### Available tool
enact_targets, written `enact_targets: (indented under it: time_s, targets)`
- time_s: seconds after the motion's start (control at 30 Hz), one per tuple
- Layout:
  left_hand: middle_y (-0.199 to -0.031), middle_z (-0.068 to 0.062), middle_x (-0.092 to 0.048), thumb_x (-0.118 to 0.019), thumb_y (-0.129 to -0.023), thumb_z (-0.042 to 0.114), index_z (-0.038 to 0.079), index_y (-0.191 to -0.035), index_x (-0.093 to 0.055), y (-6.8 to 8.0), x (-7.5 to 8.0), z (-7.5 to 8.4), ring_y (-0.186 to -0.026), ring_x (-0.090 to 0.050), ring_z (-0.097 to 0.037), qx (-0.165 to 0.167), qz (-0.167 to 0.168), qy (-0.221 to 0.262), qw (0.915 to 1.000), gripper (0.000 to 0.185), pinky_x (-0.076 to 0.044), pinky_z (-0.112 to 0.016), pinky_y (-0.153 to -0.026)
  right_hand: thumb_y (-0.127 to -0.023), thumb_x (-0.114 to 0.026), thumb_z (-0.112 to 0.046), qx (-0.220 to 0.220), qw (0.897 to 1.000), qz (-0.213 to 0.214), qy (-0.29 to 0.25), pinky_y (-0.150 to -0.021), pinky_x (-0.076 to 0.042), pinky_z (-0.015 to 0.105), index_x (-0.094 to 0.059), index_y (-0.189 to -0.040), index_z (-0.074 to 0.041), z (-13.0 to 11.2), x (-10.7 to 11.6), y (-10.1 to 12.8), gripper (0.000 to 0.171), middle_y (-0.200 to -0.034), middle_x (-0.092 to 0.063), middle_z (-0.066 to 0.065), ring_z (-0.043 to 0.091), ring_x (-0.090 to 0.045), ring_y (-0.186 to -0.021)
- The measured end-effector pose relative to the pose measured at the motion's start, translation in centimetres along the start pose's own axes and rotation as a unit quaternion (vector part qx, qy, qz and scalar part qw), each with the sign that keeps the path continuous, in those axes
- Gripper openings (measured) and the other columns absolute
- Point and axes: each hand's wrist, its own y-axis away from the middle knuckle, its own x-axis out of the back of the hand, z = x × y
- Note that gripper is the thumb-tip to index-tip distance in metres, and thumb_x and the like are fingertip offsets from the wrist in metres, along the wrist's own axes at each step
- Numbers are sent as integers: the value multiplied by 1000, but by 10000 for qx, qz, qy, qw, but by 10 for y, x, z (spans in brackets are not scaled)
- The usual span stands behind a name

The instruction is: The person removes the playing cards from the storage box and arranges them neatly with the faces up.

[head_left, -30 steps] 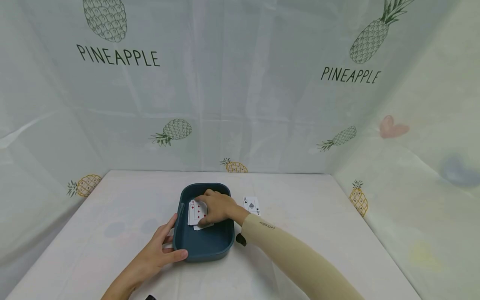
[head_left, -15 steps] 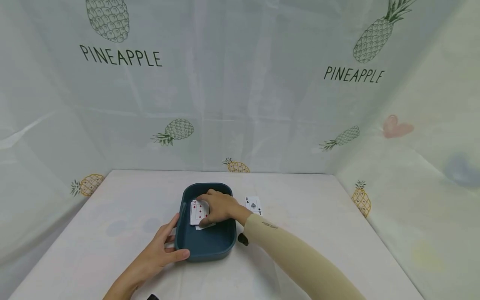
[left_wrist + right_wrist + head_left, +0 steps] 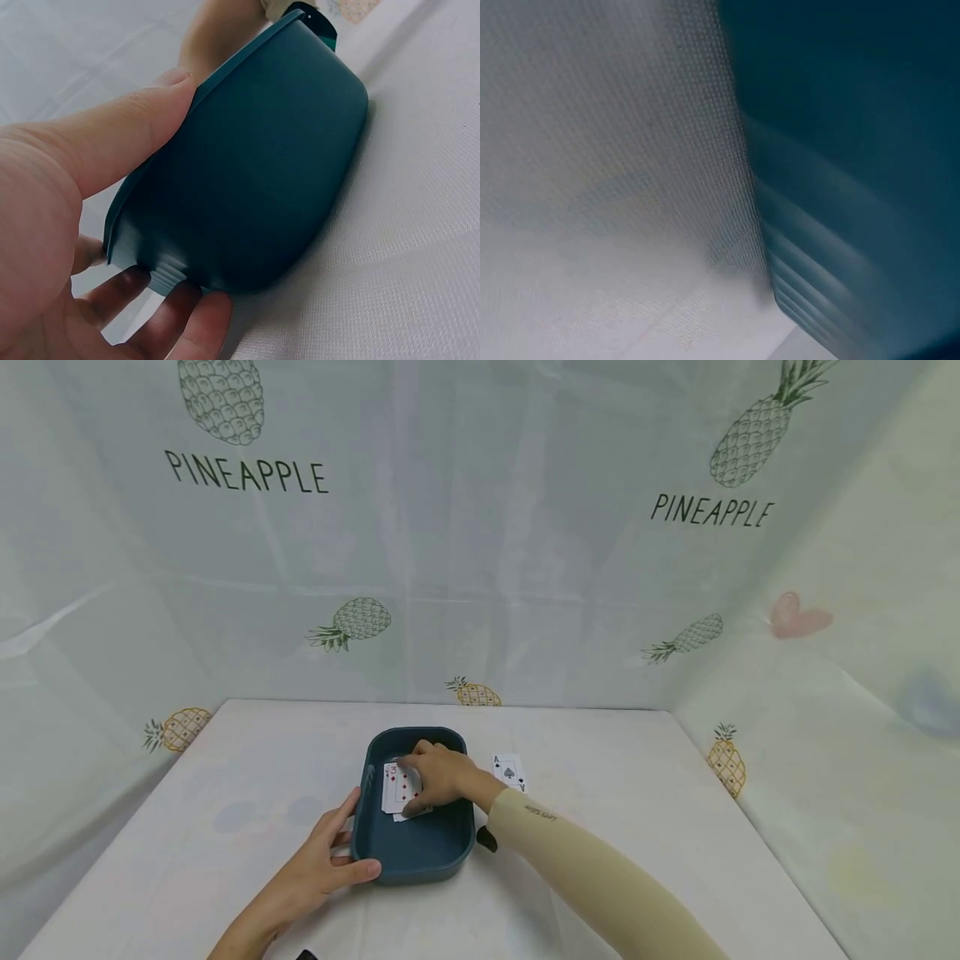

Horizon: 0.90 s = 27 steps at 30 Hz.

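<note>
A dark teal rectangular tub (image 3: 412,856) with rounded corners stands on the table. In it lies a small stack of playing cards (image 3: 396,792), a red three of diamonds on top, with another card's edge peeking out below. My right hand (image 3: 442,772) reaches over the tub's right wall and holds the cards between thumb and fingers, covering their right part. My left hand (image 3: 315,856) grips the tub's near left corner. In the left wrist view its thumb (image 3: 127,127) lies along the rim and its fingers curl against the side. The right wrist view shows only the tub's outer wall (image 3: 840,172) and tablecloth.
An ace of spades (image 3: 509,772) lies face up on the white tablecloth (image 3: 637,810), right of the tub, partly behind the right wrist. A small dark object (image 3: 487,838) shows beside the right forearm, and another (image 3: 306,955) at the bottom edge. Pineapple-printed sheets (image 3: 480,560) surround the table.
The head view has shifted slightly, so everything appears a little further right. Both hands keep almost the same places on the tub and the cards.
</note>
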Motion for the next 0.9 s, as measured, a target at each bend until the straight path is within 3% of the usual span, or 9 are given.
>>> enact_targets:
  time_s: [0.37,0.7,0.9]
  targets:
    - [-169,-19,-17,-87,-92,29,29,-172,-12,-1,-1,3,-137,-53,-41,37,1,61,10000,110,-57,-46,-101,-86,-84,-59,161,9991,-151,353,-101,-53,34,-61,-152,-29,5,-4,-2,76,-146,-53,-1,15,-53,-119]
    - [-168,-20,-17,-86,-92,28,28,-173,-12,0,-1,1,-139,-50,-42,60,28,67,10000,110,-57,-45,-101,-87,-84,-55,393,9985,-319,213,-94,-53,31,-64,-149,-29,5,1,1,70,-141,-56,-1,14,-53,-113]
    - [-168,-20,-19,-87,-91,30,30,-172,-13,-1,-1,-1,-135,-54,-39,95,89,10,9999,110,-58,-46,-100,-85,-89,-50,416,9981,-459,60,-98,-52,32,-64,-149,-27,5,6,0,73,-141,-57,2,16,-54,-115]
